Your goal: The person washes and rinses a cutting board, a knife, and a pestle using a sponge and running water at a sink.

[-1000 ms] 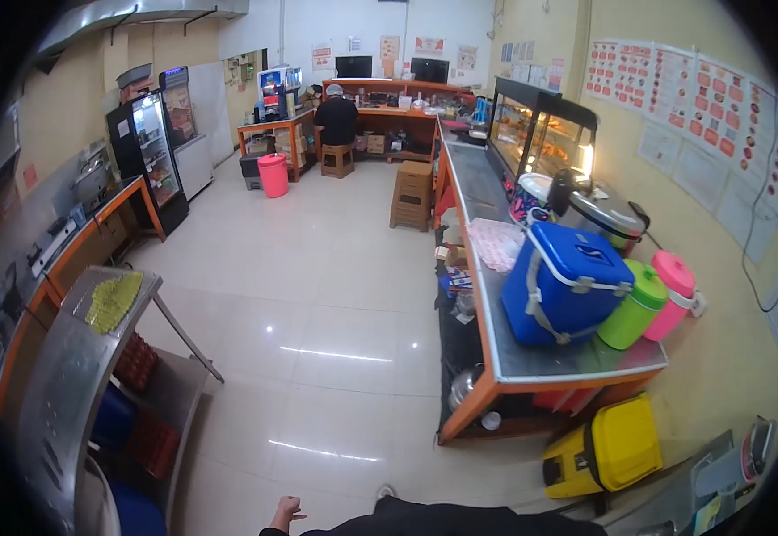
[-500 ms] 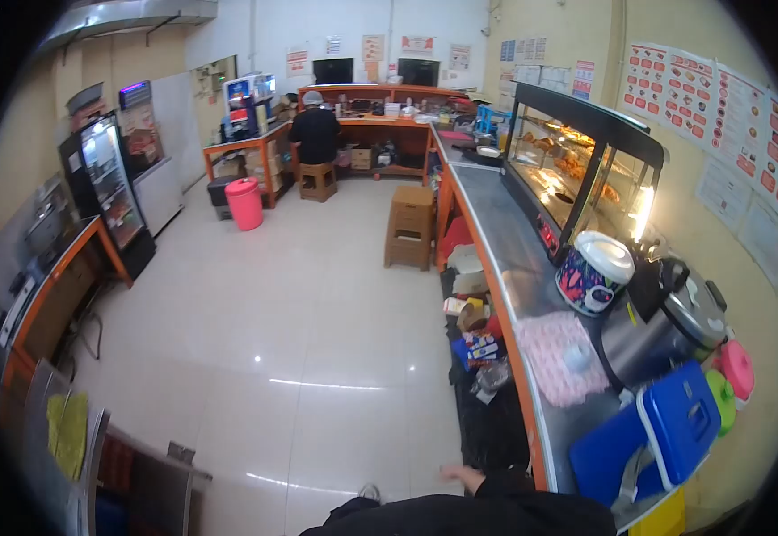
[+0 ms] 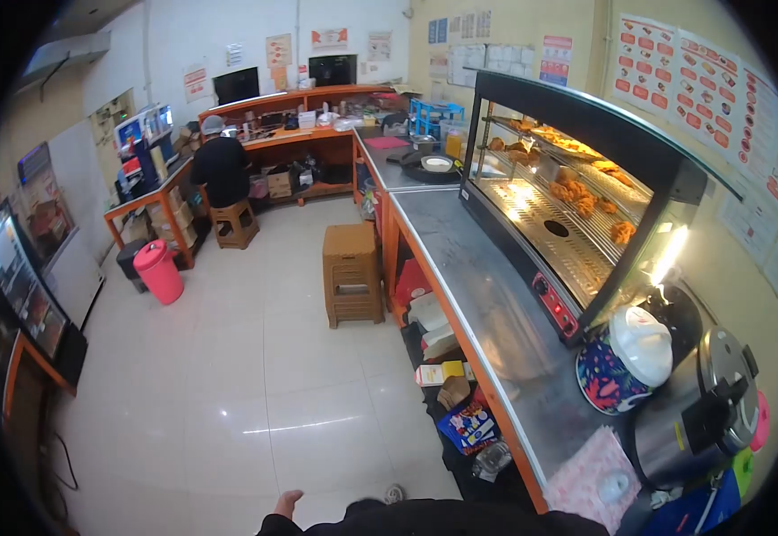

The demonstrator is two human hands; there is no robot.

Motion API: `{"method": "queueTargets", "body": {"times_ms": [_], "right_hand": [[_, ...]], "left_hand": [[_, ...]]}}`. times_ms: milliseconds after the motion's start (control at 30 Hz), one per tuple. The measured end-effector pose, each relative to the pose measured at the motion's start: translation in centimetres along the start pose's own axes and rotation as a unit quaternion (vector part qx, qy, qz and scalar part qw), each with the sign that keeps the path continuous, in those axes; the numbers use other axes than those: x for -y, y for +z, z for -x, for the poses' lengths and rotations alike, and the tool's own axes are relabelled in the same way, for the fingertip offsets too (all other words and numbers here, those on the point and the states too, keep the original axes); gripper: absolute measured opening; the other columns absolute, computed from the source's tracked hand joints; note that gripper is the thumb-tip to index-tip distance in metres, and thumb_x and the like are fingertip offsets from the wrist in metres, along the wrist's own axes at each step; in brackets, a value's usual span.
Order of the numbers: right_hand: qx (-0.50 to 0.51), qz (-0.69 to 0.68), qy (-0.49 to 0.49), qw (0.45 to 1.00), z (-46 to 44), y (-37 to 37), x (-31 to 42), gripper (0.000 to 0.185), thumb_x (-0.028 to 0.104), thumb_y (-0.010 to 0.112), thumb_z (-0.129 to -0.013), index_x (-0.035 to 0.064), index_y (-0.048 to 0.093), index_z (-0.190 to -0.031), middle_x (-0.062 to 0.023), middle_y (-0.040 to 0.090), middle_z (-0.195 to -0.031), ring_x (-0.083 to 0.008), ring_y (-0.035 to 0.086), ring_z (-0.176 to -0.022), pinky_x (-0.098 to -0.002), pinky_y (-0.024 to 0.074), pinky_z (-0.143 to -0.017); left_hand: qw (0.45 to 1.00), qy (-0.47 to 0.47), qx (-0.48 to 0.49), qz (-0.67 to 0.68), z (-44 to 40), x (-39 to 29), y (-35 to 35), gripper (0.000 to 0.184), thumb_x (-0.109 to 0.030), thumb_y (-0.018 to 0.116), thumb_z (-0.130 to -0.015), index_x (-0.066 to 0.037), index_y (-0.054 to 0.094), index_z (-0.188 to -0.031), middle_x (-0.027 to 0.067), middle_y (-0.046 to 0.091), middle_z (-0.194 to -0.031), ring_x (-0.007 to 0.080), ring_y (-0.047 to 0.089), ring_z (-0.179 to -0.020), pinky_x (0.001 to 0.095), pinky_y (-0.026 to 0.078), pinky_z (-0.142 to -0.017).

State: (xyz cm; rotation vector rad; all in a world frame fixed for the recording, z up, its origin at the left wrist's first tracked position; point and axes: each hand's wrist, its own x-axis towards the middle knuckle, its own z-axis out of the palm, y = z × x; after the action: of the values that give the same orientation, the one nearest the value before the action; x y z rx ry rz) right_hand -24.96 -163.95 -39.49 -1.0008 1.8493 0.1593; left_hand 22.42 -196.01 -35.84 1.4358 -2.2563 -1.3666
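My left hand (image 3: 289, 503) shows at the bottom edge, low over the tiled floor and beside my black sleeve. It looks loosely open, and I see nothing in it. My right hand is out of view. To my right runs a long metal counter (image 3: 447, 246) with an orange edge. On it stands a lit glass warmer (image 3: 576, 192) holding fried chicken (image 3: 576, 196). Closer to me are a flower-patterned pot with a white lid (image 3: 626, 362), a steel cooker (image 3: 702, 402) and a pink patterned cloth (image 3: 590, 478).
Brown stacked stools (image 3: 351, 277) stand left of the counter. A pink bin (image 3: 159, 271) is farther left. A person in black (image 3: 223, 170) sits on a stool at the back. Boxes and packets (image 3: 469, 429) lie under the counter. A drinks fridge (image 3: 27, 277) lines the left side.
I have moved forward, and my view has turned right; the warmer and stools look nearer. My right hand has left the view and my left hand has come in. The blue cooler is mostly out of view.
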Motion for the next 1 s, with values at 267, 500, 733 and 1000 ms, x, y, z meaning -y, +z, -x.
{"method": "queueTargets", "body": {"times_ms": [267, 500, 733, 1000], "right_hand": [[-0.232, -0.051, -0.25, 0.938, -20.3, -35.9, 21.3, 0.032, 0.031, 0.048, -0.083, 0.0072, 0.055, -0.103, -0.0131, 0.061, -0.081, -0.0256, 0.06, -0.073, -0.036, 0.0474, -0.063], [-0.178, -0.444, -0.257, 0.84, -29.7, -67.7, 35.6, 0.033, 0.022, 0.05, -0.084, 0.0058, 0.049, -0.113, -0.0074, 0.056, -0.095, -0.017, 0.059, -0.076, -0.0295, 0.0519, -0.056], [-0.463, -0.452, -0.202, 0.736, -38.5, -101.4, 36.7, 0.021, 0.014, 0.045, -0.084, -0.0006, 0.053, -0.097, -0.0088, 0.057, -0.079, -0.02, 0.061, -0.061, -0.0321, 0.0528, -0.045], [-0.52, -0.56, -0.053, 0.643, -55.1, -128.3, 31.8, 0.039, 0.024, 0.047, -0.085, -0.0154, 0.05, -0.088, -0.0217, 0.06, -0.072, -0.0261, 0.062, -0.054, -0.0324, 0.0532, -0.044]], "left_hand": [[0.969, -0.23, 0.088, 0.027, -35.4, -4.9, -7.4, 0.055, -0.035, 0.055, -0.078, 0.007, 0.048, -0.113, 0.0214, 0.049, -0.116, 0.038, 0.052, -0.099, 0.0475, 0.045, -0.074], [0.93, -0.356, -0.004, 0.088, -60.7, -10.0, -17.9, 0.048, -0.03, 0.064, -0.07, -0.005, 0.054, -0.11, 0.0138, 0.051, -0.116, 0.0288, 0.052, -0.102, 0.0399, 0.042, -0.085], [0.971, -0.207, -0.064, 0.099, -82.7, -19.9, -22.0, 0.038, -0.024, 0.059, -0.072, 0.001, 0.058, -0.101, 0.018, 0.061, -0.094, 0.026, 0.056, -0.092, 0.0335, 0.044, -0.077], [0.988, -0.106, -0.106, -0.029, -96.3, -35.5, -21.8, 0.041, -0.036, 0.063, -0.068, -0.003, 0.062, -0.092, 0.0211, 0.061, -0.088, 0.0329, 0.057, -0.09, 0.0355, 0.044, -0.08]]}}
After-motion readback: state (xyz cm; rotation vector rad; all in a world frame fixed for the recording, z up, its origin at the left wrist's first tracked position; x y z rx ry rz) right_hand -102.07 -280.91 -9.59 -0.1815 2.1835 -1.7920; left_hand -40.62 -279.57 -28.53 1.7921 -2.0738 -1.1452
